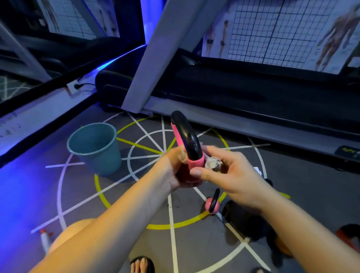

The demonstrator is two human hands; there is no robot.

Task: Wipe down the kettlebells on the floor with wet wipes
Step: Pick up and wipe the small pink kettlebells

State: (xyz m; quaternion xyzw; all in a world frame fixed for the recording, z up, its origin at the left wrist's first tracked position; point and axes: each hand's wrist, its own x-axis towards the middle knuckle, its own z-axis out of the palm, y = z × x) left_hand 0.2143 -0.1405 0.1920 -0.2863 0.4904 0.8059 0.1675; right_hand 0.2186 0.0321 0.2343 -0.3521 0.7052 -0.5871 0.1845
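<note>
**Holding a kettlebell aloft above bare toes: drop and missed-surface risks**

Your left grip [172, 171] is curled round the pink body of the raised kettlebell [193, 154]. It is lifted clear of the floor [301, 193] in front of you, black handle pointing up. Your right grip [228, 175] pinches a crumpled wet wipe [212, 163] beside the pink collar at the handle's foot.

Risks, as judged:
- **Drop:** a wetted shell may slide in the one supporting hand. A fall would land near your sandalled toes [142, 266] or the small pink kettlebell [212, 205] on the floor below.
- **Missed surface:** the wipe is balled small, so it may skip the handle's inner curve and the part your palm covers.
- **Trip:** the dark kettlebell [246, 222] and the orange one [348, 240] sit to your right, and a careless step could catch them.

Containers:
- One teal bucket [101, 160] stands upright on the floor, well apart to the left front. No contents show against its inner wall, and its bottom is hidden by the near rim.
- A white bottle [44, 241] sits at lower left. Its fill cannot be told.
</note>
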